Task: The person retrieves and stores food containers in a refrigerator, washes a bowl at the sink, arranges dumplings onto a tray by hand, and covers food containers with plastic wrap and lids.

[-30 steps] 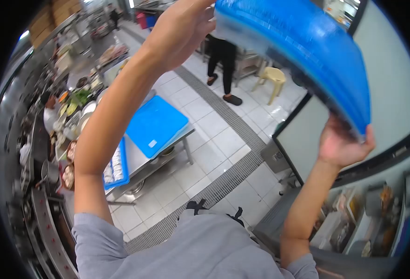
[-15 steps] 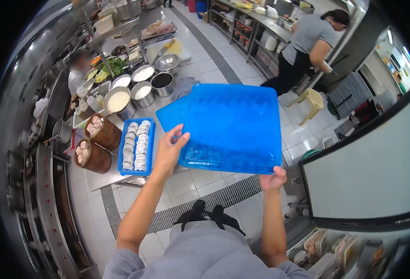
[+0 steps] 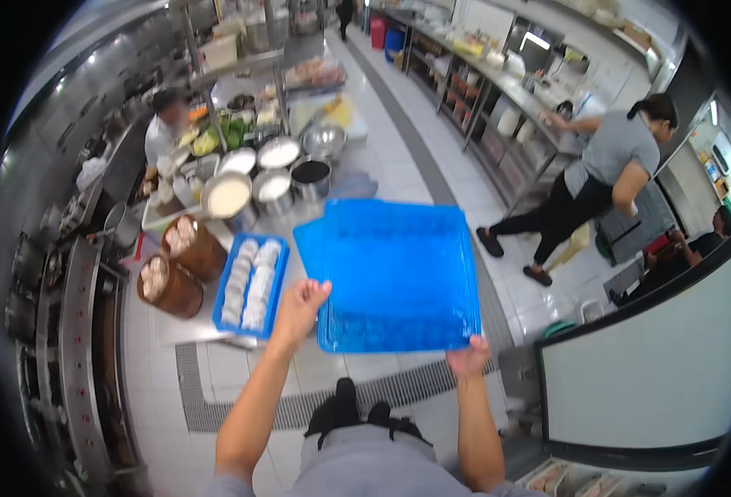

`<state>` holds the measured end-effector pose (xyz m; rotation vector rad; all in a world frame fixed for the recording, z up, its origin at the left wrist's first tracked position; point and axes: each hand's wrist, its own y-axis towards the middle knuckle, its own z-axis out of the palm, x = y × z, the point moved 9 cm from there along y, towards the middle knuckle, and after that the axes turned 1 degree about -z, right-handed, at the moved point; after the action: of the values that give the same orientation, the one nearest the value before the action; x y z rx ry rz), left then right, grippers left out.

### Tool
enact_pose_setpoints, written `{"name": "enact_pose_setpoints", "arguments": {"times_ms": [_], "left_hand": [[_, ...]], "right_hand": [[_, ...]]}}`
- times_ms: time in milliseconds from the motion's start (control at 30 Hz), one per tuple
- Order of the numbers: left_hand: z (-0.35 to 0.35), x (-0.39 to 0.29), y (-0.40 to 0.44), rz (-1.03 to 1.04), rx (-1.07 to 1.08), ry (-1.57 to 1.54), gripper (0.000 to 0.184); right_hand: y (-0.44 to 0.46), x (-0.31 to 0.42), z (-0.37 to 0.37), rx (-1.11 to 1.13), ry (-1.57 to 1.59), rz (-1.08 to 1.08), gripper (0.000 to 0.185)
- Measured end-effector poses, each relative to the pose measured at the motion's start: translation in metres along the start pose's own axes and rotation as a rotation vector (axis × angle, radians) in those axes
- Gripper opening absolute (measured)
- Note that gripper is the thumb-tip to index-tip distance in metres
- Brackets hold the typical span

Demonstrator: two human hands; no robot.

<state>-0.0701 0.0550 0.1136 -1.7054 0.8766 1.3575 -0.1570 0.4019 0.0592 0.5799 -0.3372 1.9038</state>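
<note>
No text, label, brand, number or sign can be read.

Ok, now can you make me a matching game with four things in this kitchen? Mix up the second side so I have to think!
Things:
1. wide blue plastic piece
2. narrow blue tray
3. round brown tubs
4. metal pot near the white-filled bowls

Clues:
A. pale pinkish pieces show at the top
B. left hand at one edge, right hand at a corner
C. dark, blackish filling inside
D. white pieces lined up in two rows

Right pairs: 1-B, 2-D, 3-A, 4-C
</note>
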Motion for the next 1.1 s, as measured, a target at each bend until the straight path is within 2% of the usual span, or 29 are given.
{"name": "enact_pose_setpoints", "arguments": {"times_ms": [67,133,200,333,367,400,567,633,667,733,767,800,833,867,933,1100], "left_hand": [[0.007,-0.011,0.003,0.103,-0.028,0.038,0.029],[0.008,-0.036,-0.009,0.163,-0.22,0.509,0.035],[0.013,-0.027,-0.005,0.169,-0.252,0.498,0.038],[0.01,0.018,0.017,0.075,-0.251,0.434,0.043],[0.011,0.04,0.022,0.017,-0.238,0.385,0.045],[0.009,0.06,0.029,0.056,-0.299,0.387,0.048],[-0.002,0.079,0.041,-0.05,-0.348,0.368,0.051],[-0.005,0.077,0.041,-0.048,-0.402,0.624,0.049],[-0.004,0.078,0.04,-0.071,-0.413,0.625,0.049],[-0.006,0.051,0.037,0.108,-0.591,0.832,0.047],[-0.005,0.044,0.038,0.099,-0.597,0.836,0.047],[-0.005,0.042,0.041,0.022,-0.589,0.697,0.046],[-0.003,0.047,0.044,-0.061,-0.584,0.554,0.045],[-0.002,0.047,0.046,-0.084,-0.608,0.55,0.045],[-0.004,0.047,0.052,-0.004,-0.555,0.325,0.044],[-0.021,0.046,0.059,-0.003,-0.602,0.262,0.043]], "right_hand": [[0.002,0.003,-0.003,0.023,-0.017,-0.008,0.094],[0.005,0.0,-0.01,0.017,-0.032,0.02,0.095],[0.01,-0.003,-0.018,-0.005,-0.086,0.004,0.088],[0.027,-0.009,-0.008,0.012,-0.135,-0.013,0.094],[0.031,-0.014,-0.006,0.02,-0.144,0.005,0.096],[0.036,-0.017,-0.004,0.027,-0.155,0.025,0.099],[0.069,-0.058,-0.039,0.05,-0.097,0.194,0.101],[0.079,-0.062,-0.043,0.051,-0.077,0.259,0.102],[0.08,-0.063,-0.039,0.054,-0.092,0.298,0.097],[0.083,-0.071,-0.038,0.065,-0.098,0.346,0.092],[0.082,-0.075,-0.047,0.018,-0.133,0.374,0.083],[0.083,-0.076,-0.056,-0.026,-0.173,0.401,0.075],[0.084,-0.076,-0.061,-0.02,-0.181,0.417,0.075],[0.085,-0.075,-0.067,-0.042,-0.182,0.394,0.069],[0.085,-0.081,-0.074,-0.014,-0.218,0.377,0.057],[0.09,-0.08,-0.062,0.032,-0.15,0.411,0.043]]}}
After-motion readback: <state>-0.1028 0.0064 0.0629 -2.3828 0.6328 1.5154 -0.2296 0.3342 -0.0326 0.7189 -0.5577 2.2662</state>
